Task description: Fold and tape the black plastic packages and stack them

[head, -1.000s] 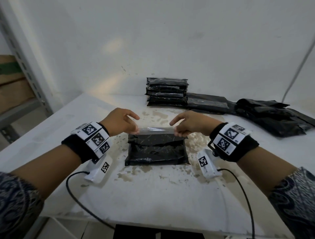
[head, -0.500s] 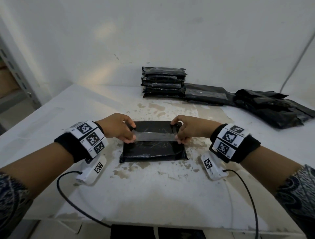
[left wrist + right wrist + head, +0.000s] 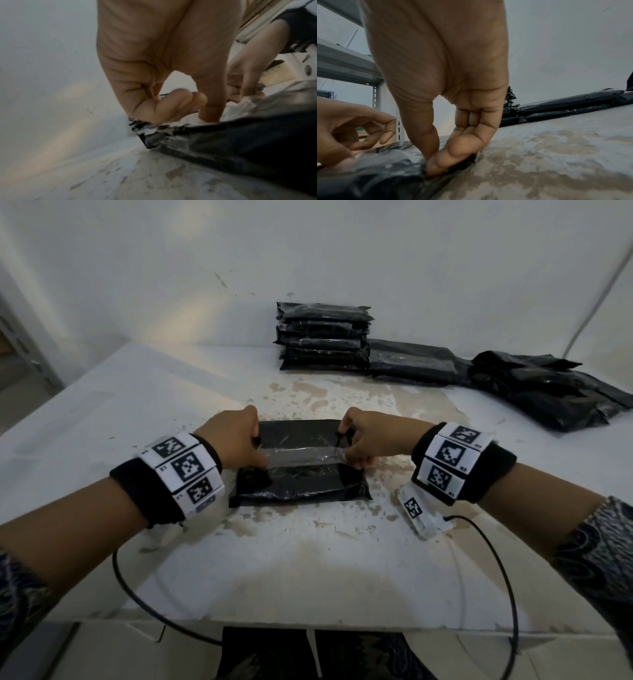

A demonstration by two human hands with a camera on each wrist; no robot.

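While the folded black plastic package (image 3: 301,474) lies flat on the worn white table (image 3: 308,570) in front of the person, a strip of clear adhesive tape (image 3: 301,455) is stretched across its top from side to side. The left hand (image 3: 233,440) pinches the left end of the tape and the right hand (image 3: 370,440) pinches the right end; in the right wrist view the thumb and fingers (image 3: 453,159) press this end down at the package edge. I think both ends are held so the tape remains tight and closes the flap without wrinkles. Compared with one second ago, the tape has come down from the air onto the package. The neat stack of taped black packages (image 3: 323,337) waits behind, near the wall.
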